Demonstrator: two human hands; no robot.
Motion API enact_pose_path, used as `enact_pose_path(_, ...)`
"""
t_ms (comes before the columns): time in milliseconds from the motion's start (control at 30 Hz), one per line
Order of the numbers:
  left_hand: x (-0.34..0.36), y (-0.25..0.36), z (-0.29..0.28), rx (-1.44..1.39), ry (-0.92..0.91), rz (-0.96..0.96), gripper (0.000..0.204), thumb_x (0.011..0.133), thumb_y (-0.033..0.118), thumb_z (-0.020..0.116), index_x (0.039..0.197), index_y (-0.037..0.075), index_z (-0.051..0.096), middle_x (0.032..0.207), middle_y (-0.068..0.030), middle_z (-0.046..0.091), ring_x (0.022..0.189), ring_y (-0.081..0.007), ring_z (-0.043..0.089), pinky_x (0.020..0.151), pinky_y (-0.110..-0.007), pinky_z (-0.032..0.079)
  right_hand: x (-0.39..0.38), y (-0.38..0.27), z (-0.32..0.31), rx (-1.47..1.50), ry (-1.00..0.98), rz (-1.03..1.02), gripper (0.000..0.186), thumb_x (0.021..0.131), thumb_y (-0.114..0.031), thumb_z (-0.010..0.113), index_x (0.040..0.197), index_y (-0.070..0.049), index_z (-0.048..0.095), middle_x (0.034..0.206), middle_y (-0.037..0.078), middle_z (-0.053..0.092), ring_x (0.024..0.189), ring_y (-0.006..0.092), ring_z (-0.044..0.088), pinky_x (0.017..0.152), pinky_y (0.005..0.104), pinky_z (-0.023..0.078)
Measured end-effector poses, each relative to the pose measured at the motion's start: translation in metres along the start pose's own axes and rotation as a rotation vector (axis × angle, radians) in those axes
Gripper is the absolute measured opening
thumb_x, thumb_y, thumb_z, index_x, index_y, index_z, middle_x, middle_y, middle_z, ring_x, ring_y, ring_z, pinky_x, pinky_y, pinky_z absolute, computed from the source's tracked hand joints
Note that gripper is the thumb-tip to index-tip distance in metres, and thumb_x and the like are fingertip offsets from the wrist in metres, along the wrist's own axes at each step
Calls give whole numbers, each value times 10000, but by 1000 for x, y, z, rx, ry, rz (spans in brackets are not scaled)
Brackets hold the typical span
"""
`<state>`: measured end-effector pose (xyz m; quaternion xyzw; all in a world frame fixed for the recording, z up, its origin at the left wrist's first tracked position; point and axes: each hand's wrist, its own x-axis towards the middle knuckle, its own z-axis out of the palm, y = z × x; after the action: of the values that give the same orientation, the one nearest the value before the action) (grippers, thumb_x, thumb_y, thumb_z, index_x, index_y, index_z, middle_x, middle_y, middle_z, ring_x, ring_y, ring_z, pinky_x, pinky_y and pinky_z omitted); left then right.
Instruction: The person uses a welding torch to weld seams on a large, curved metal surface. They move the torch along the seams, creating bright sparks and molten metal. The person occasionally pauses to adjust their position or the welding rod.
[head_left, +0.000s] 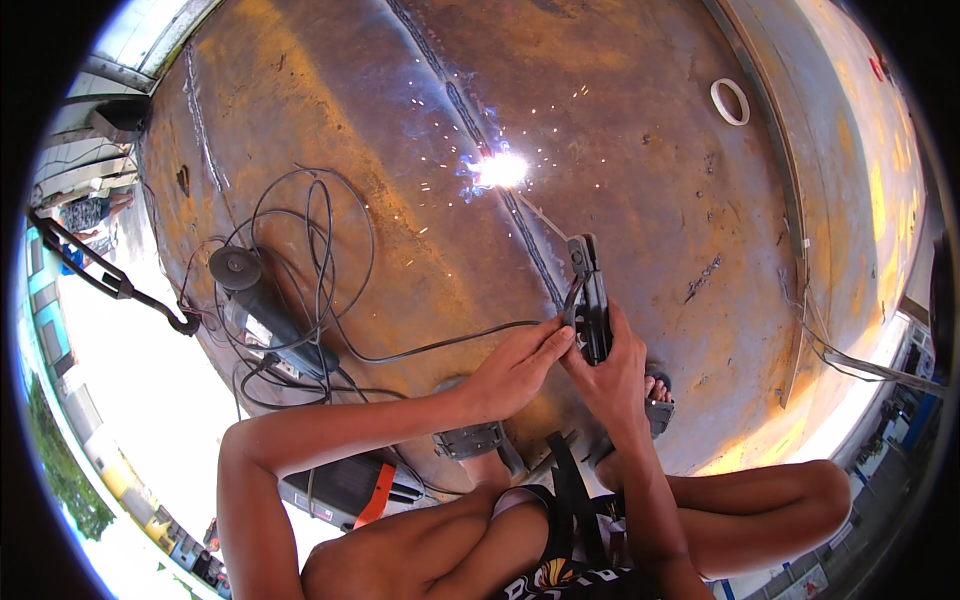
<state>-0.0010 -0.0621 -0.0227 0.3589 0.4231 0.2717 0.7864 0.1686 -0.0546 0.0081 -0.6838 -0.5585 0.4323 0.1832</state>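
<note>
Seam [530, 241] is looking part-done, w/ bead [460, 105] showing both sides of arc [500, 170], amt left unclear, L hand [520, 368] & R hand [612, 378] gripping holder [596, 320] nearside of arc.

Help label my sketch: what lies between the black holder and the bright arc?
In the head view, a thin rod spans from black holder to bright arc.
</note>
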Motion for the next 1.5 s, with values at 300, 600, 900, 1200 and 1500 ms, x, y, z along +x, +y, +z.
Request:
enact_pose_path(300, 1, 5, 2, 16, 12, 32, 393, 1148, 327, 422, 1228, -16, 597, 870, -69, 559, 811, -155, 469, 773, -326, 428, 0, 1, 0, 3, -6, 3, 678, 836, -247, 833, 1371, 47, 537, 988, 207, 738, 885, 367, 753, 782, 422, 588)
enact_pose_path(600, 1, 0, 1, 20, -1, 18, 400, 1148, 335, 420, 1224, -17, 594, 857, -76, 553, 817, -164, 481, 792, -336, 435, -1, 1, -1, 31, -5, 6, 686, 842, -248, 832, 1381, 51, 531, 988, 196, 741, 880, 352, 756, 777, 414, 589)
enact_pose_path(900, 0, 4, 1, 2, -3, 16, 408, 1150, 339, 412, 1279, -7, 588, 917, -63, 582, 868, -158, 495, 843, -322, 447, 0, 3, 1, 38, 1, -17, 687, 842, -245, 833, 1383, 51, 529, 992, 195, 743, 881, 351, 756, 779, 412, 589)
enact_pose_path(1200, 0, 4, 2, 29, 11, 31, 403, 1149, 333, 417, 1272, -9, 591, 889, -72, 574, 843, -159, 495, 823, -323, 447, 0, 1, 0, 45, -4, -12, 673, 845, -243, 829, 1372, 52, 533, 985, 197, 742, 882, 353, 755, 779, 413, 587)
enact_pose_path(1500, 0, 4, 2, 16, 16, 24, 396, 1147, 323, 426, 1270, -14, 592, 902, -78, 598, 845, -163, 509, 820, -328, 450, 0, -1, -1, 21, -6, -9, 654, 850, -243, 822, 1369, 40, 541, 985, 200, 740, 882, 361, 754, 785, 414, 586)
